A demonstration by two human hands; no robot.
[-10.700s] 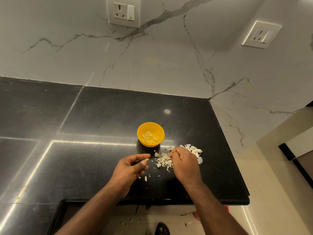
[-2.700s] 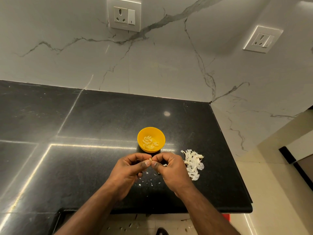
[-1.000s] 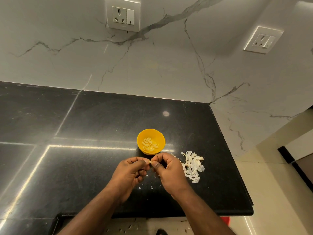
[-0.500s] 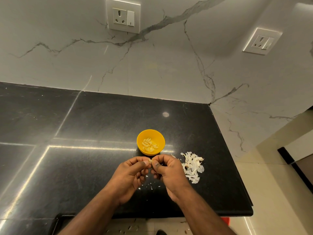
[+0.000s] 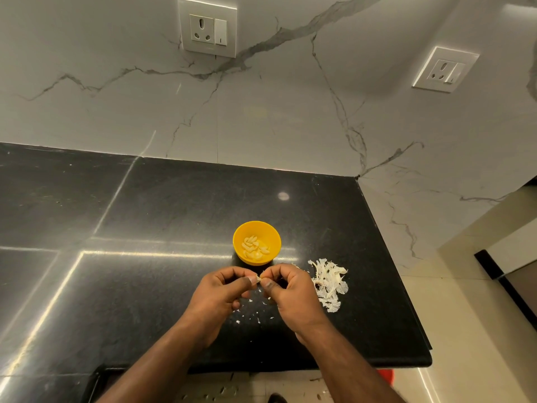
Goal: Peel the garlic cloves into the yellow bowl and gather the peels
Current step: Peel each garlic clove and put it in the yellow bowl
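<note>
A small yellow bowl (image 5: 239, 232) stands on the black counter and holds several peeled garlic cloves (image 5: 253, 246). Just in front of it my left hand (image 5: 216, 298) and my right hand (image 5: 292, 295) meet, thumbs and forefingers pinching one small garlic clove (image 5: 259, 278) between them. A heap of white garlic peels (image 5: 328, 282) lies to the right of my right hand. Small peel flakes (image 5: 255, 312) are scattered on the counter beneath my hands.
The black granite counter (image 5: 145, 286) ends at a front edge near my forearms and at a right edge past the peel heap. A marble wall with two sockets (image 5: 207, 26) (image 5: 444, 68) rises behind. Peel bits lie on the floor below.
The peels that lay between my hands and the bowl now sit in one heap to the right. Both hands have stayed pinched together on the clove for the last seconds.
</note>
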